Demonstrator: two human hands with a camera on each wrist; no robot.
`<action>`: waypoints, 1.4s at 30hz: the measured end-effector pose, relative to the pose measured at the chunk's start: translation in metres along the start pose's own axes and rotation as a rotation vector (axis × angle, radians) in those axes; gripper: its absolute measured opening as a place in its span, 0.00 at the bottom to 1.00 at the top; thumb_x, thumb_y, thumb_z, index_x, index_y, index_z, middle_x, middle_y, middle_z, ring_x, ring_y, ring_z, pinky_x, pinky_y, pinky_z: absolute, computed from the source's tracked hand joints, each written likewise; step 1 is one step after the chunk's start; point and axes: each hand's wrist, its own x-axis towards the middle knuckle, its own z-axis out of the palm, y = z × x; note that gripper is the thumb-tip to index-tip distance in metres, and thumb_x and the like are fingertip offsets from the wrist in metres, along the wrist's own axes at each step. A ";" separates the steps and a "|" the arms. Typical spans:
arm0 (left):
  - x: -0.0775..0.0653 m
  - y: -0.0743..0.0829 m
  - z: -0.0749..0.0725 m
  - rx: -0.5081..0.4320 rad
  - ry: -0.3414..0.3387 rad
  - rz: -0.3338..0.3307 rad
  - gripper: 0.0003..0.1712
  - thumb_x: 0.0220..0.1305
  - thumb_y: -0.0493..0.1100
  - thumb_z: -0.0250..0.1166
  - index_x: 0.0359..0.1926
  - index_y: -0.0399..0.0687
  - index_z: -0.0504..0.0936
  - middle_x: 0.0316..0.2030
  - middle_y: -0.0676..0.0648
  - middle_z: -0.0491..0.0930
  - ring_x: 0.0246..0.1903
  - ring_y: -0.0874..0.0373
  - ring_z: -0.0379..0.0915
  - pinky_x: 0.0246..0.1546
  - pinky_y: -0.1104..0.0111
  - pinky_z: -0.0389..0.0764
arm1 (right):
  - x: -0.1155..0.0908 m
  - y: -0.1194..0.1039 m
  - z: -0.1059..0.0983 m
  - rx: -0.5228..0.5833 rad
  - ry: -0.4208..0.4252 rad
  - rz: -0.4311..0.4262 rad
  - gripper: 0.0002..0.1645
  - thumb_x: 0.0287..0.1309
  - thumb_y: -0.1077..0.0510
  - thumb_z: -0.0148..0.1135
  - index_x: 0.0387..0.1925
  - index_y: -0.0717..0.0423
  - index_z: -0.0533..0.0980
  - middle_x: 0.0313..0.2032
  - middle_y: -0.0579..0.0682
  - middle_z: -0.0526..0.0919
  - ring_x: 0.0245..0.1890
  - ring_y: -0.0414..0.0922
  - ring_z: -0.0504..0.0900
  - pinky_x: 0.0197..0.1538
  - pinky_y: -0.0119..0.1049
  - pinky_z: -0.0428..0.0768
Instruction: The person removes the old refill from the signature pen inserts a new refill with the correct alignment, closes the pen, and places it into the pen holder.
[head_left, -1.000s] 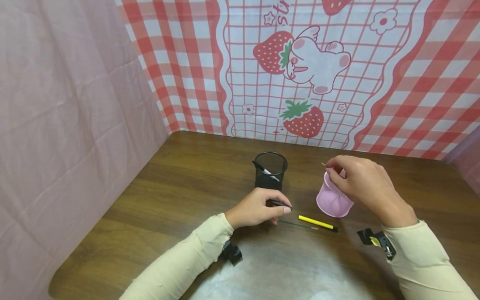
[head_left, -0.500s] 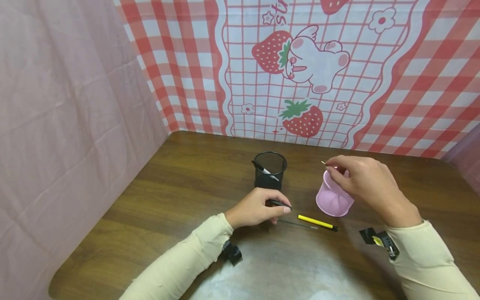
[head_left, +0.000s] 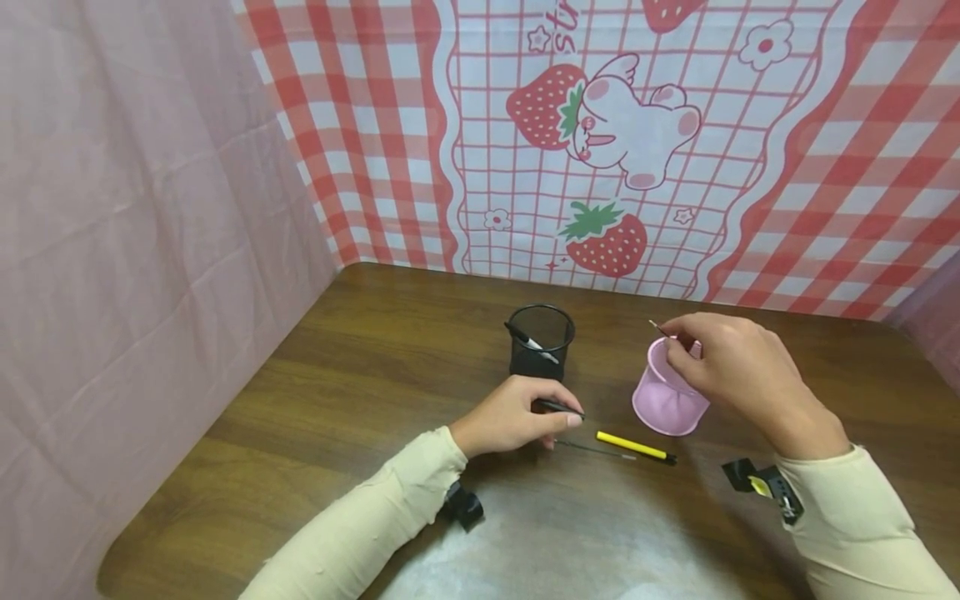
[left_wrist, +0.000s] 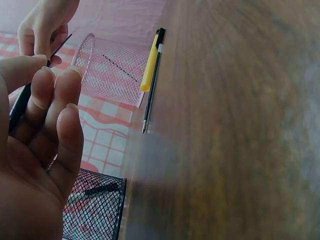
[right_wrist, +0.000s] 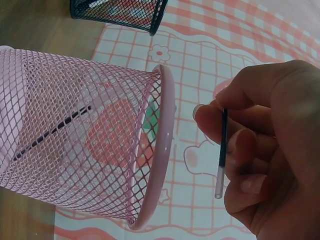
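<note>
My right hand (head_left: pixel 738 379) pinches a thin pen refill (right_wrist: pixel 223 145) between thumb and fingers, above the rim of the pink mesh pen cup (head_left: pixel 670 408). One end of that refill is clear, the rest dark. Through the cup's mesh another dark thin stick (right_wrist: pixel 52 132) shows, leaning inside. In my left hand (head_left: pixel 510 421) is a slim black pen-like barrel (left_wrist: pixel 21 106), gripped by thumb and fingers, partly hidden by them. Just right of this hand a second refill (left_wrist: pixel 153 85) lies on the table beside a yellow pen (head_left: pixel 632 445) with a black end.
Behind my left hand stands a black mesh pen cup (head_left: pixel 536 365), with a black-and-white marker (head_left: pixel 531 340) leaning in it. A strawberry-print cloth (head_left: pixel 487 167) hangs along the table's back edge, and a pale pink curtain (head_left: pixel 150 250) closes off the left.
My right hand has shifted slightly to the right over the pink cup, and more of the refill's tip shows past the fingers. The left hand keeps its place.
</note>
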 end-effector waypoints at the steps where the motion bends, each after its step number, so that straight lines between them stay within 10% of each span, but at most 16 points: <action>1: 0.000 0.000 0.000 0.000 -0.001 -0.001 0.06 0.67 0.43 0.69 0.44 0.50 0.86 0.31 0.47 0.85 0.21 0.58 0.82 0.28 0.63 0.86 | 0.000 -0.001 0.000 0.000 -0.006 0.008 0.12 0.55 0.58 0.69 0.42 0.54 0.86 0.29 0.46 0.85 0.25 0.42 0.77 0.24 0.40 0.75; 42: 0.001 -0.003 -0.003 0.000 0.035 0.008 0.08 0.68 0.44 0.68 0.45 0.47 0.86 0.32 0.39 0.84 0.20 0.55 0.81 0.27 0.64 0.85 | -0.015 -0.010 0.019 0.224 -0.060 -0.141 0.10 0.52 0.60 0.76 0.30 0.41 0.83 0.23 0.30 0.75 0.22 0.30 0.72 0.22 0.29 0.71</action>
